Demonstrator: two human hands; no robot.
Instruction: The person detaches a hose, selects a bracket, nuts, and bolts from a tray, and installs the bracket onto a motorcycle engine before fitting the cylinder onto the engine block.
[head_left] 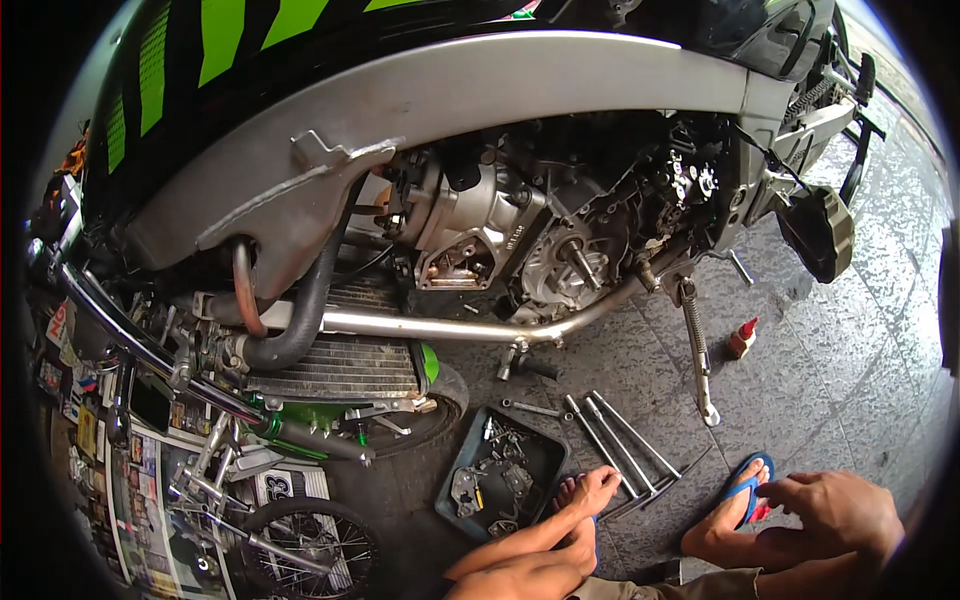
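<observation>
My left hand [598, 490] is low over my left foot, between the dark parts tray [446, 512] and the long T-handle wrenches [636, 440]. Its fingers are curled together; whatever they may hold is hidden. To the right, my right hand [835, 512] hangs beside my right foot in a blue flip-flop [743, 488]. Its fingers bend inward, and I cannot make out anything in them. A small red patch [760, 513] shows below those fingers. Ahead of both hands stands a motorcycle with its engine [470, 230] opened on this side, a bare shaft [580, 262] sticking out. Neither hand touches it.
A combination wrench [532, 408] lies by the tray, which holds metal parts and bolts. The kickstand [695, 350] reaches down near a small red bottle [743, 338]. On the left are the radiator [350, 370], a small spoked wheel [310, 548] and printed sheets.
</observation>
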